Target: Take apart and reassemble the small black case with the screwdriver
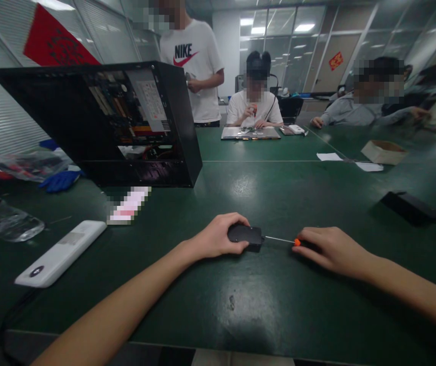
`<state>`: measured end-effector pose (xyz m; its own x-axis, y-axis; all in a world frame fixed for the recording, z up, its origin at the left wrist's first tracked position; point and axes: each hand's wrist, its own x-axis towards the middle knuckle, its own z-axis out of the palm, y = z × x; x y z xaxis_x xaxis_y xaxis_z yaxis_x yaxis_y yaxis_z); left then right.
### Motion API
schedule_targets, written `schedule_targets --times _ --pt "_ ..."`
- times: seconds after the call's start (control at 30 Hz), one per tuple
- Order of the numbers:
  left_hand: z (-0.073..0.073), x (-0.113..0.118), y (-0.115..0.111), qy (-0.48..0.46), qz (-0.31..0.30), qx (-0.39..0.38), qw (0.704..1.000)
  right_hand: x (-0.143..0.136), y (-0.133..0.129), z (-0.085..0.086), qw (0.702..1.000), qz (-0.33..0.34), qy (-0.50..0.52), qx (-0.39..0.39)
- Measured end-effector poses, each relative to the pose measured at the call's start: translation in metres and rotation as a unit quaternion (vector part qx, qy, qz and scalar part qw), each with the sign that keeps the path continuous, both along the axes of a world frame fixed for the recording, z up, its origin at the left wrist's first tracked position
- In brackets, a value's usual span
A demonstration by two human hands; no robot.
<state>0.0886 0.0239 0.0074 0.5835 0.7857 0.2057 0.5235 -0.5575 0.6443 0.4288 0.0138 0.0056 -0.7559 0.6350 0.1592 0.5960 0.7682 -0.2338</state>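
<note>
A small black box-shaped device (pixel 249 235) rests on the green tabletop, and my left hand (pixel 220 236) is wrapped round its left end. Small screws or holes dot its upper face. To the right, my right hand (pixel 328 249) is closed on the orange handle of a screwdriver (pixel 280 239). Its thin metal shaft points left, with the tip at the right end of the black device. I cannot tell whether the tip is seated in anything. Most of the handle is hidden inside my fingers.
An open black computer case (pixel 180 127) stands at the back left. Nearby are a white power bank (pixel 63 251), a clear bottle (pixel 8 218) and a blue glove (pixel 60 180). A black object (pixel 408 206) and an open box (pixel 383 152) lie right. Several people are around the table (pixel 263 188).
</note>
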Motion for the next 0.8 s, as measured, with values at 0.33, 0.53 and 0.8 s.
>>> schedule_targets --times 0.33,0.53,0.8 --pt "0.001 0.000 -0.001 -0.002 -0.006 0.001 1.000 0.002 0.000 0.012 0.900 0.099 -0.050 0.421" --pt "-0.002 0.000 0.000 0.001 0.003 0.003 1.000 -0.011 0.001 0.058 0.899 0.176 -0.131 0.380" --pt "-0.003 0.000 0.000 0.001 0.003 0.012 1.000 -0.067 0.026 0.116 0.934 0.195 -0.194 0.227"
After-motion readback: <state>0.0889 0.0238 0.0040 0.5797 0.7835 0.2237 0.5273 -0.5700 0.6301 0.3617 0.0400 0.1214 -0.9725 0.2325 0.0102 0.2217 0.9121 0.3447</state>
